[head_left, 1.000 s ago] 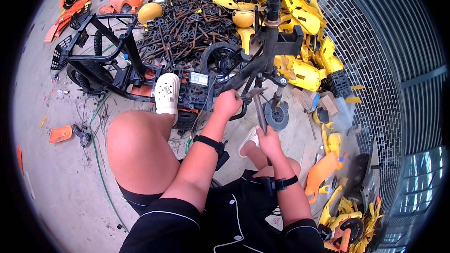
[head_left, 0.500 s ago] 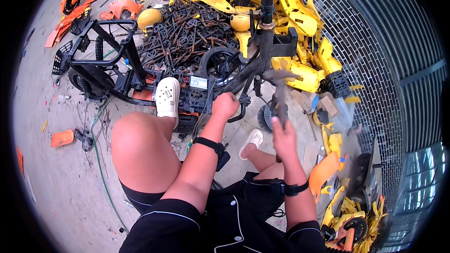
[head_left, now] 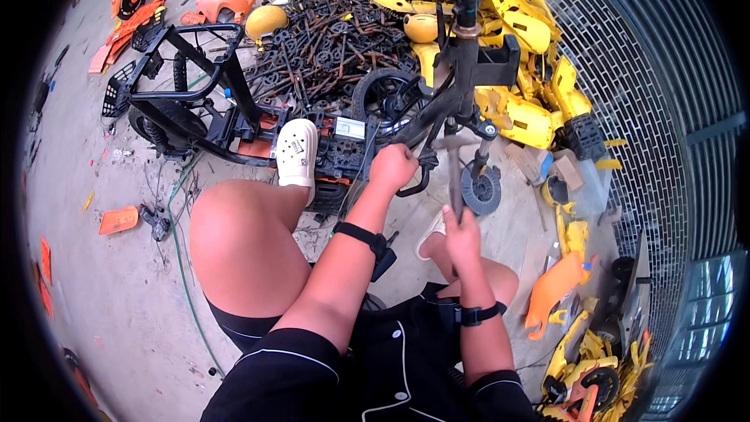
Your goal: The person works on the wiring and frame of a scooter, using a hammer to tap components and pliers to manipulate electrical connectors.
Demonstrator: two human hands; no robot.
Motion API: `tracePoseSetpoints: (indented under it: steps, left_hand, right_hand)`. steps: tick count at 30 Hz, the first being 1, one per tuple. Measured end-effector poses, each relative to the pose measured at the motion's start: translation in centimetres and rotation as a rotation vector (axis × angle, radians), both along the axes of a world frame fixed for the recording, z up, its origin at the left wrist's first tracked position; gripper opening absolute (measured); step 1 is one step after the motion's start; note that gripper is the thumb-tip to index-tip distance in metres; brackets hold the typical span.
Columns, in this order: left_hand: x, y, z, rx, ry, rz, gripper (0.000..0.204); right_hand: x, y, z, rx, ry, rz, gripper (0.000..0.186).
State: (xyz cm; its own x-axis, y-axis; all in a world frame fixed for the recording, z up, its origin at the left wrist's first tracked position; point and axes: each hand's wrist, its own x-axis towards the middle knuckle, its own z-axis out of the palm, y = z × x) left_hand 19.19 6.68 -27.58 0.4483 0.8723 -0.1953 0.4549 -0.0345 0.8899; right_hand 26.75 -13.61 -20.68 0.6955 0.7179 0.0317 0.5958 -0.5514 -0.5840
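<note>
A hammer (head_left: 455,180) is gripped by its handle in my right hand (head_left: 462,236), its head up beside the fork of a black scooter frame (head_left: 462,70). My left hand (head_left: 394,167) is closed in a fist next to a black curved bar (head_left: 424,180) low on the frame; what it holds is hidden by the fingers. The frame lies across the floor in front of me. My left foot, in a white clog (head_left: 297,147), presses on its deck. A shock absorber (head_left: 482,152) hangs by the fork, just right of the hammer head.
Rusty metal parts (head_left: 332,55) are heaped behind the frame, with yellow plastic panels (head_left: 519,117) piled beyond and right. A grey disc-shaped wheel part (head_left: 480,189) lies near the fork. A green hose (head_left: 181,266) crosses the floor at left, near an orange panel (head_left: 119,220).
The hammer has come down and slightly left, its head now lower beside the fork. My left hand stays closed by the curved bar. The whole view has shifted a little.
</note>
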Motion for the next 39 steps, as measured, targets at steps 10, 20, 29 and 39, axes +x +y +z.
tracePoseSetpoints:
  steps: [10, 20, 29, 39]
  left_hand:
    - [-0.3, 0.0, -0.4, 0.004, -0.003, -0.013, 0.021]
    - [-1.6, 0.3, -0.2, 0.043, 0.016, -0.008, 0.019]
    - [-0.7, -0.1, 0.3, 0.029, -0.046, -0.005, 0.025]
    - [0.1, -0.2, -0.5, 0.062, -0.005, 0.004, 0.024]
  right_hand:
    - [-0.1, -0.5, -2.4, 0.239, -0.122, -0.084, 0.037]
    - [-0.4, 1.5, 12.4, 0.559, 0.151, -0.015, 0.037]
    - [3.4, -1.2, -0.1, 0.002, 0.100, -0.161, 0.046]
    - [2.5, -1.9, 0.5, 0.458, -0.096, -0.197, 0.041]
